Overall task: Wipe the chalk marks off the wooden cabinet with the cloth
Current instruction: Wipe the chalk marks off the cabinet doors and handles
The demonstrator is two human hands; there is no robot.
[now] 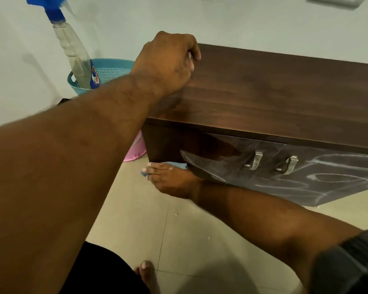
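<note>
The dark wooden cabinet stands against the wall, with two doors and metal handles. White chalk marks loop across the right door, and fainter ones remain low on the left door below a darker wiped patch. My right hand presses a light blue cloth against the lower left corner of the left door. My left hand lies on the cabinet's top at its rear left corner, with the fingers curled over the edge.
A clear spray bottle with a blue trigger head leans at a teal perforated basket left of the cabinet. A pink tub sits on the tiled floor by the cabinet's left side. My bare foot is below.
</note>
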